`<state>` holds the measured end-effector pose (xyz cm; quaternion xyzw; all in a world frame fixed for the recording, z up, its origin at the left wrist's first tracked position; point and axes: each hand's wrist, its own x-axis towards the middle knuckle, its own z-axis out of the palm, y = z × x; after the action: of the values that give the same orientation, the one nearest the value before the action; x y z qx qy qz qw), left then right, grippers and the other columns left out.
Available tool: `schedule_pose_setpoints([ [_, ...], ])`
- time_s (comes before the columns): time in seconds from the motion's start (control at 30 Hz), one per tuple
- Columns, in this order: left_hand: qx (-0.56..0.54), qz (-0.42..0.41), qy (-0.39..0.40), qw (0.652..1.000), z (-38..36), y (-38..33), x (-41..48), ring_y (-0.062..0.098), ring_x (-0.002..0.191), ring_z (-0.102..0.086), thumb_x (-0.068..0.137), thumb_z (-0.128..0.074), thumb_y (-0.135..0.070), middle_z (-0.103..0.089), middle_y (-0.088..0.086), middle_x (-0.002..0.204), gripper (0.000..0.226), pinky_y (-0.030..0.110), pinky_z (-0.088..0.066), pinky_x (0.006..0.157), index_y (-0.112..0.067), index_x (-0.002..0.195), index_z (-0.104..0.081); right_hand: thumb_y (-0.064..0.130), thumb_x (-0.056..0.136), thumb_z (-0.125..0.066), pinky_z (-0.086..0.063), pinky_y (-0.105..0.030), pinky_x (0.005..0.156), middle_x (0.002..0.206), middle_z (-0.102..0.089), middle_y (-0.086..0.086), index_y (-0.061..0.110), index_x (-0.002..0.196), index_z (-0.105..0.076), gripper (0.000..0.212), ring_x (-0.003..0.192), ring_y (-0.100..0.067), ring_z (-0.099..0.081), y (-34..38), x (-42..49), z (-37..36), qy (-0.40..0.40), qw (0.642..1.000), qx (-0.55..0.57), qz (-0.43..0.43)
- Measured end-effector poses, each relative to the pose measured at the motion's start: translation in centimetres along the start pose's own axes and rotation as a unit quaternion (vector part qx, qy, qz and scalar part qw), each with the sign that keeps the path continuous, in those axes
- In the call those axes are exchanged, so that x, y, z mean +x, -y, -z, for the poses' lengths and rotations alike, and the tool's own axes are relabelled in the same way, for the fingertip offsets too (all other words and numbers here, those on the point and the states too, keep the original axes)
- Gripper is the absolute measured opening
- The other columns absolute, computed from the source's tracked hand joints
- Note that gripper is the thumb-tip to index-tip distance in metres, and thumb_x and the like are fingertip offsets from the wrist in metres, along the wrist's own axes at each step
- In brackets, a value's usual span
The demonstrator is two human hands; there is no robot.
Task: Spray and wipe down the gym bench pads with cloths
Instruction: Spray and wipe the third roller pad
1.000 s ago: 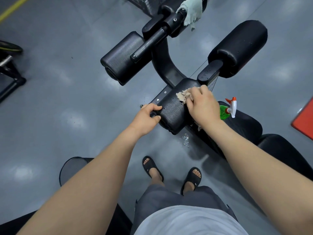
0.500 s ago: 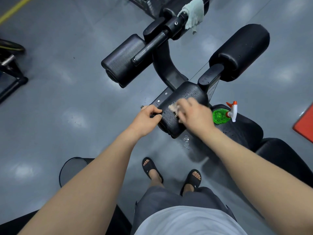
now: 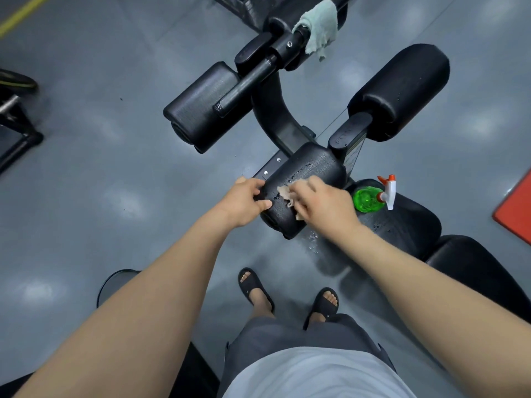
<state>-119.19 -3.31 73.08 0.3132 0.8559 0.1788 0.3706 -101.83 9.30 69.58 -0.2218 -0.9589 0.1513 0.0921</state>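
Centrally, the small pad (image 3: 311, 170) ran lengthwise from 7 to 1 o'clock. The left hand (image 3: 244, 201) curled round its 9 o'clock edge. The right hand (image 3: 326, 206), fingers curled, pressed a beige cloth (image 3: 284, 193) onto its wet top. The spray bottle (image 3: 369, 199) sat at the pad's 3 o'clock.

Gym: black padded bench (image 3: 311, 168) with roller pads (image 3: 402, 90), grey floor (image 3: 115, 182).

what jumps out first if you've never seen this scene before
Two bare arms reach to the middle, where the right hand presses a beige cloth onto a wet black pad while the left hand grips the pad's left edge. Just right of them, a bright green spray bottle sits on the seat pad, and a pale green cloth hangs over a bar at the top.
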Motion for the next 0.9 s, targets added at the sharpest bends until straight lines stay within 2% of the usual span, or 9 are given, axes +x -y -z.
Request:
schedule_pose_setpoints([
  [0.13,0.016,0.013,0.008,1.000,0.0,-0.2,0.2,0.026,0.126,-0.050,0.093,-0.073,-0.021,-0.042,0.003,0.123,0.053,0.040,-0.040,0.114,-0.010,0.141,-0.053,0.033,0.097,-0.054,-0.047,-0.038,0.057,0.104,-0.057,-0.010,0.024,0.120,-0.060,0.026,0.074,-0.040,-0.064,-3.7,2.6,1.5,-0.027,0.991,0.004,-0.131],
  [0.23,0.028,0.015,0.009,0.999,-0.1,-0.3,-0.1,0.025,0.125,-0.047,0.096,-0.069,-0.023,-0.040,0.007,0.136,0.051,0.035,-0.037,0.113,-0.013,0.142,-0.049,0.031,0.101,-0.050,-0.038,-0.038,0.063,0.109,-0.055,-0.014,0.023,0.125,-0.057,0.026,0.083,-0.044,-0.061,-4.5,3.4,2.0,-0.046,0.980,0.033,-0.193],
  [0.37,0.013,0.018,0.032,0.999,-0.3,-0.1,-0.4,0.019,0.110,-0.049,0.100,-0.063,-0.024,-0.046,0.007,0.142,0.050,0.027,-0.037,0.097,-0.015,0.144,-0.041,0.042,0.102,-0.048,-0.051,-0.040,0.053,0.103,-0.056,-0.013,0.020,0.114,-0.062,0.029,0.069,-0.041,-0.063,-1.8,1.2,0.9,-0.069,0.986,0.039,-0.145],
  [0.43,0.002,0.023,0.037,0.999,-0.6,-0.1,-0.5,0.020,0.113,-0.051,0.101,-0.060,-0.024,-0.051,0.005,0.139,0.050,0.028,-0.037,0.096,-0.016,0.144,-0.038,0.043,0.100,-0.049,-0.049,-0.037,0.041,0.096,-0.055,-0.010,0.020,0.108,-0.066,0.029,0.058,-0.037,-0.061,-0.8,-0.3,0.2,-0.054,0.995,0.035,-0.074],
  [0.53,-0.007,0.029,0.034,0.999,-0.7,-0.2,-0.7,0.022,0.114,-0.053,0.101,-0.060,-0.026,-0.053,0.004,0.134,0.051,0.030,-0.040,0.097,-0.018,0.145,-0.036,0.040,0.098,-0.049,-0.046,-0.035,0.037,0.090,-0.055,-0.006,0.022,0.107,-0.067,0.027,0.054,-0.034,-0.060,-1.3,-0.7,0.1,-0.027,0.999,0.025,0.001],
  [0.6,-0.006,0.026,0.032,0.999,-0.8,-0.1,-0.9,0.024,0.113,-0.054,0.100,-0.062,-0.028,-0.052,0.005,0.135,0.052,0.031,-0.041,0.098,-0.019,0.144,-0.037,0.038,0.098,-0.048,-0.049,-0.037,0.043,0.093,-0.057,-0.006,0.023,0.111,-0.065,0.027,0.060,-0.035,-0.063,-2.5,0.5,0.7,-0.032,0.999,0.008,-0.016],
  [0.7,-0.014,0.022,0.024,0.999,-1.1,-0.1,-1.3,0.025,0.111,-0.054,0.097,-0.066,-0.029,-0.045,0.008,0.141,0.053,0.034,-0.044,0.100,-0.021,0.143,-0.039,0.030,0.098,-0.049,-0.044,-0.039,0.064,0.113,-0.059,-0.010,0.021,0.122,-0.053,0.026,0.085,-0.041,-0.065,-4.3,2.9,1.8,-0.031,0.988,0.030,-0.151],
  [0.77,-0.021,0.024,0.016,0.999,-1.3,-0.2,-1.6,0.024,0.110,-0.052,0.097,-0.066,-0.027,-0.041,0.008,0.143,0.053,0.031,-0.042,0.099,-0.020,0.143,-0.039,0.028,0.100,-0.048,-0.039,-0.040,0.067,0.120,-0.060,-0.012,0.015,0.123,-0.051,0.026,0.091,-0.042,-0.063,-4.5,4.0,2.1,-0.042,0.975,0.056,-0.210],
  [0.9,-0.018,0.026,0.008,0.999,-1.7,-0.2,-1.6,0.029,0.120,-0.051,0.096,-0.068,-0.027,-0.038,0.009,0.142,0.055,0.040,-0.041,0.109,-0.019,0.143,-0.039,0.030,0.098,-0.052,-0.049,-0.044,0.067,0.113,-0.060,-0.014,0.012,0.116,-0.056,0.026,0.088,-0.043,-0.065,-2.3,3.2,1.6,-0.043,0.985,0.059,-0.157],
])
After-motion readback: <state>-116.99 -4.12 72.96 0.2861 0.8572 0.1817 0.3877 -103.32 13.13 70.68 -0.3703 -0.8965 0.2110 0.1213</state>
